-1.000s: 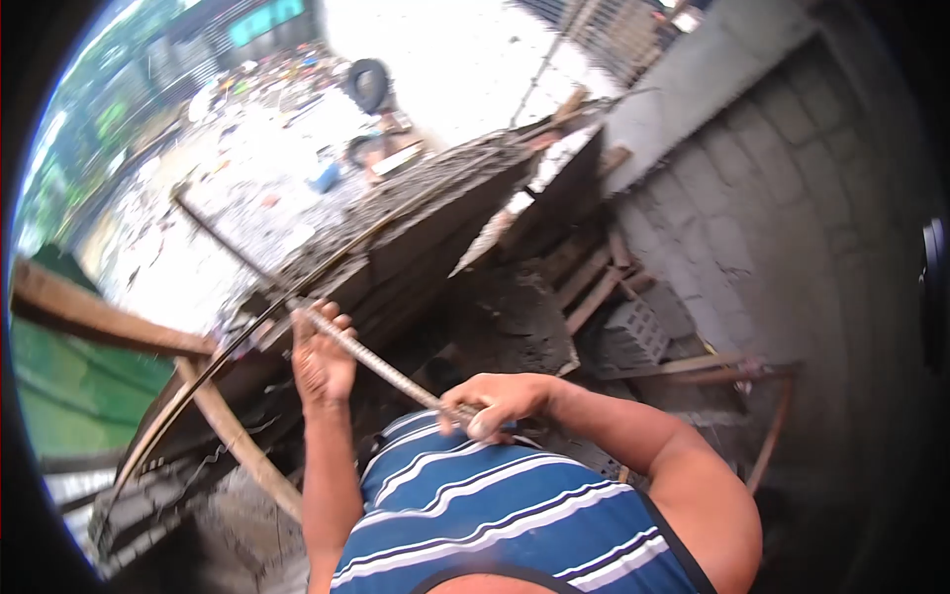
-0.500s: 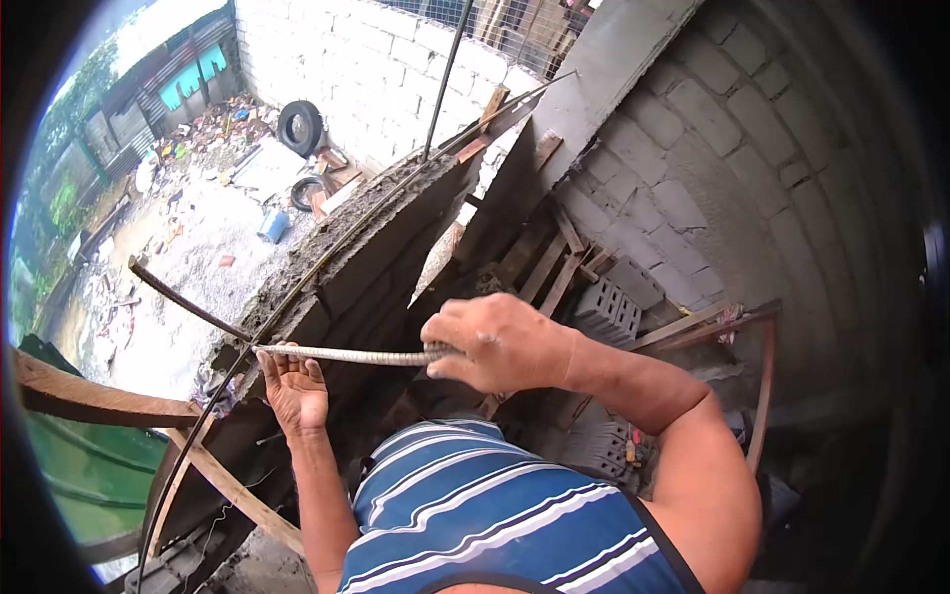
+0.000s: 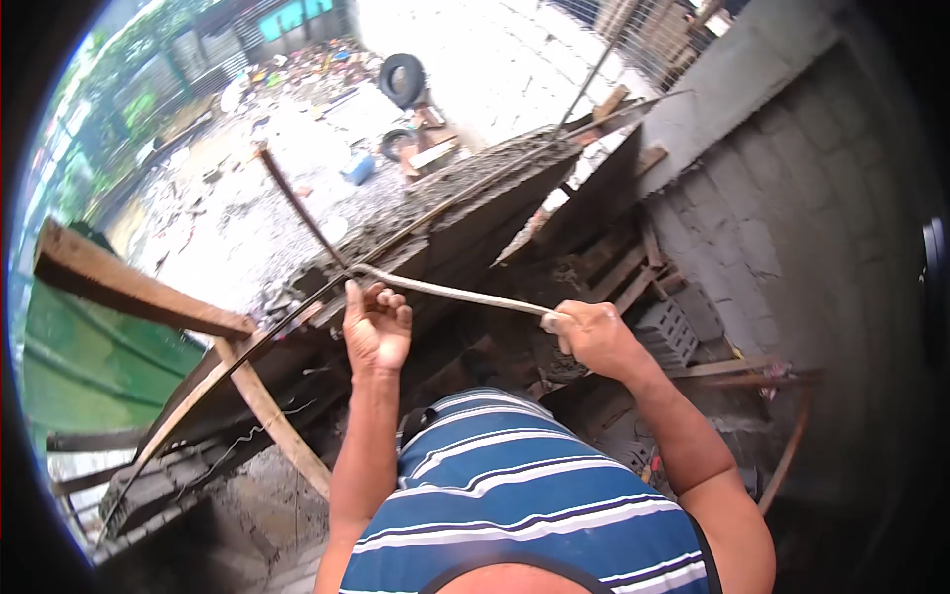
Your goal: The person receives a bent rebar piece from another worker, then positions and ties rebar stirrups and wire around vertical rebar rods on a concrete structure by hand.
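Note:
My right hand [image 3: 597, 335] is closed round one end of a pale grey steel bar [image 3: 465, 295], which looked ribbed in the earlier frame. From my fist it runs left to a bent end at the crossing of two other bars. Just below that end is my left hand [image 3: 379, 327], palm up, one finger stretched toward the crossing and the others loosely curled apart. Whether its fingertip touches the bars I cannot tell. A short rusty rebar [image 3: 297, 205] sticks up from the crossing. A long thin rebar [image 3: 455, 203] lies along the rough concrete edge [image 3: 500, 163].
A curved wooden beam [image 3: 139, 282] and a wooden brace [image 3: 272, 416] stand at left, by green sheeting [image 3: 104, 366]. Hollow blocks [image 3: 668, 332] and timber lie in the pit at right, under a block wall [image 3: 732, 228]. Beyond the edge are a tyre [image 3: 402, 81] and rubble.
The view has shifted, so the scene sits farther right. My right hand has moved right, away from my left hand, and more of the bar shows. My left hand stays by the crossing.

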Demonstrator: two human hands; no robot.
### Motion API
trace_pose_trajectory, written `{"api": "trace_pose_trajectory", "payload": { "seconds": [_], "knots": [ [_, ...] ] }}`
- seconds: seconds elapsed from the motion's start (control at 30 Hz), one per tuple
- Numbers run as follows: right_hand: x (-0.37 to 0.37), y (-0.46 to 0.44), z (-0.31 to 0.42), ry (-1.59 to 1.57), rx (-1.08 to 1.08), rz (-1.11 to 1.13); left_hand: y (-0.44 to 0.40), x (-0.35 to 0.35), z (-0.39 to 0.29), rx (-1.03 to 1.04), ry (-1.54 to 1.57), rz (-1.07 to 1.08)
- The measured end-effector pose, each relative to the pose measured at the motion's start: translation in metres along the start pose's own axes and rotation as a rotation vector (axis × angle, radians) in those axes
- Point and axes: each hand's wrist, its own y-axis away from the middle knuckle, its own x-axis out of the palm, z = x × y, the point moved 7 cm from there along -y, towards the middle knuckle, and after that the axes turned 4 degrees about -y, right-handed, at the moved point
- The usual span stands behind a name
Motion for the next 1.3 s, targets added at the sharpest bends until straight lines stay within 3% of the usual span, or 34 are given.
{"api": "trace_pose_trajectory", "payload": {
  "seconds": [0.07,0.13,0.2,0.3,0.4,0.47,0.53,0.57,0.63,0.67,0.8,0.87,1.13,1.3],
  "knots": [
    [0.004,-0.002,-0.005,-0.076,-0.008,0.037,0.002,-0.004,-0.002,-0.006,-0.012,-0.012],
    [0.022,0.0,-0.038,-0.46,0.379,0.152,0.005,-0.006,-0.005,-0.01,-0.01,-0.028],
    [0.036,-0.002,-0.05,-0.56,0.367,0.17,0.011,-0.003,-0.007,-0.003,-0.031,-0.042],
    [0.06,0.003,-0.065,-0.88,0.541,0.294,0.01,-0.01,-0.011,-0.033,0.004,0.025],
    [0.055,0.002,-0.062,-0.875,0.567,0.314,0.006,-0.006,-0.007,-0.074,0.042,0.143],
    [0.044,-0.005,-0.068,-0.724,0.57,0.222,0.003,-0.012,-0.007,-0.086,0.064,0.175],
    [0.014,-0.013,-0.04,-0.018,-0.094,-0.149,0.001,-0.01,-0.006,-0.095,0.086,0.242],
    [0.012,-0.012,-0.038,-0.007,-0.078,-0.17,0.002,-0.007,-0.005,-0.11,0.112,0.261],
    [-0.011,-0.007,-0.01,0.338,-0.287,-0.488,0.004,-0.003,-0.002,-0.14,0.145,0.287],
    [-0.017,-0.005,-0.004,0.342,-0.284,-0.494,0.005,-0.002,-0.001,-0.142,0.151,0.287],
    [-0.014,-0.011,0.011,0.555,-0.185,-0.234,0.009,0.01,0.001,-0.134,0.201,0.374],
    [-0.005,-0.023,-0.006,0.598,0.028,0.005,0.007,0.01,0.0,-0.128,0.217,0.348],
    [-0.016,-0.024,0.008,0.475,0.014,0.179,0.005,0.011,-0.008,-0.125,0.242,0.247],
    [0.014,-0.003,-0.002,0.283,0.053,0.239,0.002,0.006,-0.011,-0.102,0.227,0.141]
  ]
}}
